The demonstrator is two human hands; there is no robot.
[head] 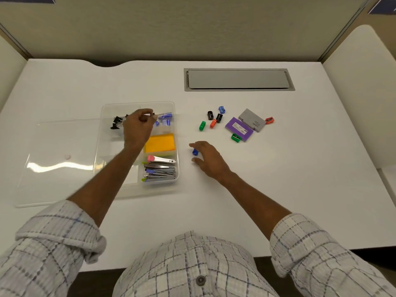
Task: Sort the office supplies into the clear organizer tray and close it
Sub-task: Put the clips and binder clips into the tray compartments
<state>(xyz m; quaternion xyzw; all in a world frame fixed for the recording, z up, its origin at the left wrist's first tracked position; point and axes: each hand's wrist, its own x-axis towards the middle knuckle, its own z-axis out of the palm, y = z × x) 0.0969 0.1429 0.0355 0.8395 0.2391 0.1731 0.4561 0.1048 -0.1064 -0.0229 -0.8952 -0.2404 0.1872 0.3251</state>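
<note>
The clear organizer tray (171, 106) sits left of centre, its clear lid (60, 146) lying flat to its left. Inside are black binder clips (116, 122), blue staple boxes (165, 118), yellow sticky notes (159, 142) and several staple removers (160, 170). My left hand (137, 129) hovers over the tray's far compartments, fingers pinched on something small that I cannot make out. My right hand (206, 157) rests on the desk right of the tray, fingers curled around a blue sharpener (195, 151). Several loose sharpeners (214, 120), a purple box (239, 128) and a grey box (252, 120) lie farther right.
A grey cable hatch (239, 79) is set into the white desk (278, 179) behind the loose items. Beige partition walls close off the back and both sides. A red sharpener (270, 120) and a green one (235, 137) flank the boxes.
</note>
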